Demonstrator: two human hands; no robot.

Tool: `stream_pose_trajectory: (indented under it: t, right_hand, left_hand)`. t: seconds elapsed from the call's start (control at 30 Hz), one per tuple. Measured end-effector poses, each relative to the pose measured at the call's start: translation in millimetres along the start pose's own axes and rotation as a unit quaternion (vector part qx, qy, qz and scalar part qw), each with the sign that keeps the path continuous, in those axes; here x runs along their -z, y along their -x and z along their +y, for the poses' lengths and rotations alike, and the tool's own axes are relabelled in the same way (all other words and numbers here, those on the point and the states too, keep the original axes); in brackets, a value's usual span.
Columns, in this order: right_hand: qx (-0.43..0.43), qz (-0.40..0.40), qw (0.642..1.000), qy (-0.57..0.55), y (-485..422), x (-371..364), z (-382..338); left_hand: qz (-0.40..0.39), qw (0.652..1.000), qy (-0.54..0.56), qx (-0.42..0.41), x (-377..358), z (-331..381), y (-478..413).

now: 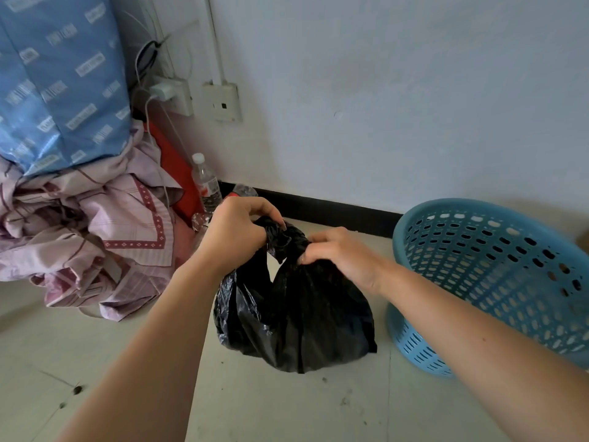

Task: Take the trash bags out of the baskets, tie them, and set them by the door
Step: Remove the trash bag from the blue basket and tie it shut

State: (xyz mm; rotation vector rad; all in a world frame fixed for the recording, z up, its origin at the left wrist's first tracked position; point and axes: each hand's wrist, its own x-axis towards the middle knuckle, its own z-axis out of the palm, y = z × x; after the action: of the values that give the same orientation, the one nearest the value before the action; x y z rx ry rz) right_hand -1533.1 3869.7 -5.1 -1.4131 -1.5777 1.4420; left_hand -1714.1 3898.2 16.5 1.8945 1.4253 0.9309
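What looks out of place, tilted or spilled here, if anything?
The blue basket, right of the black bag, is tipped over with its opening turned toward the bag, not upright. A few dark specks dot the floor. Nothing seems spilled from the bag; the left hand and right hand grip its twisted neck.

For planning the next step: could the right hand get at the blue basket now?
Likely yes, once it lets go: the basket sits close beside the right hand with nothing between, but that hand grips the bag at its neck.
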Motion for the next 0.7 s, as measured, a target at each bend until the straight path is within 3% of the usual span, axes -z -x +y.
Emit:
stream_pose_trajectory:
  t: [0.1, 0.23, 0.47, 0.6, 0.7]
  right_hand:
    - [-0.103, -0.022, 0.981, -0.164, -1, 4, 2]
    - [-0.178, 0.042, 0.956, -0.231, -14, 4, 6]
    - [-0.152, 0.207, 0.901, -0.35, -23, -16, -10]
    - [-0.154, 0.251, 0.878, -0.376, -27, -20, -11]
    - [-0.156, 0.266, 0.878, -0.365, -28, -20, -9]
  left_hand:
    - [0.007, 0.993, 0.115, 0.008, -2, -3, 4]
    - [-0.015, 0.982, 0.188, -0.007, -4, -2, 6]
    - [-0.047, 0.972, 0.231, -0.021, -11, -6, 2]
    - [-0.141, 0.971, 0.189, -0.024, -7, -9, 5]
    - [-0.138, 0.971, 0.197, -0.006, -5, -11, 6]
